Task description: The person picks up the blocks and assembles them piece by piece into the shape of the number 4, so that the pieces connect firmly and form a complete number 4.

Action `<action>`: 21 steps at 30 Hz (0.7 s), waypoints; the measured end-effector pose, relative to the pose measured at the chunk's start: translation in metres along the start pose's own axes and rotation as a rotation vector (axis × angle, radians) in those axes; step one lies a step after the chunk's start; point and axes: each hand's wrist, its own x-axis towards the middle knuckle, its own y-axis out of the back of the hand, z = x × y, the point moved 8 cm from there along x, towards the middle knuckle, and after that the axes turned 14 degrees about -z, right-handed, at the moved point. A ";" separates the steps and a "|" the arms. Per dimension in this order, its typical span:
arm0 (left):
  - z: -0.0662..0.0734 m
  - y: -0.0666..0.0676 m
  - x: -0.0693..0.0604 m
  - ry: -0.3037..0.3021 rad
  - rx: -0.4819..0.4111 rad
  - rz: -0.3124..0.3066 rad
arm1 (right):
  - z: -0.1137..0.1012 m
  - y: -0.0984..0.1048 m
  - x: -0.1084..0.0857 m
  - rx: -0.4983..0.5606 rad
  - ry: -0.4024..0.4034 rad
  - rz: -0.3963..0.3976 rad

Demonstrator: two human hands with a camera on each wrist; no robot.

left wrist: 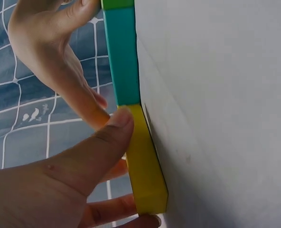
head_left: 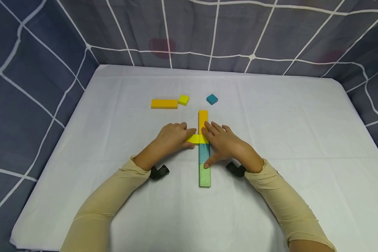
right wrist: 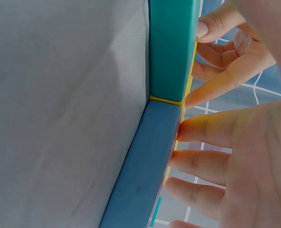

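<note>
- At the far left, a white-covered table (head_left: 66, 168) is bordered by a dark, white-lined cloth (head_left: 31, 80).
- Toward the back, a loose orange block (head_left: 164, 104) is laid lengthwise, with a small yellow block (head_left: 183, 100) set just beside its right end.
- In front of these, a yellow block (left wrist: 147, 166) is held by the left hand (head_left: 173, 135), pinched narrowly between thumb and fingers.
- Its inner end is met by a straight line of pieces: an orange bar (head_left: 203, 117) at the back, a yellow square (head_left: 203, 139), a teal block (head_left: 204, 154) and a green block (head_left: 204, 176) nearest the wearer.
- Behind and slightly right, a small teal-blue block (head_left: 212, 99) is placed apart.
- The line is touched by the right hand (head_left: 224, 144), its fingers spread wide, the thumb rested where teal and green meet.
- Beneath that hand, a blue block (right wrist: 138, 164) is touched by the fingertips.
</note>
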 end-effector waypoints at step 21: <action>-0.006 -0.003 0.002 0.003 -0.070 -0.128 | 0.003 -0.003 0.002 0.018 -0.008 -0.013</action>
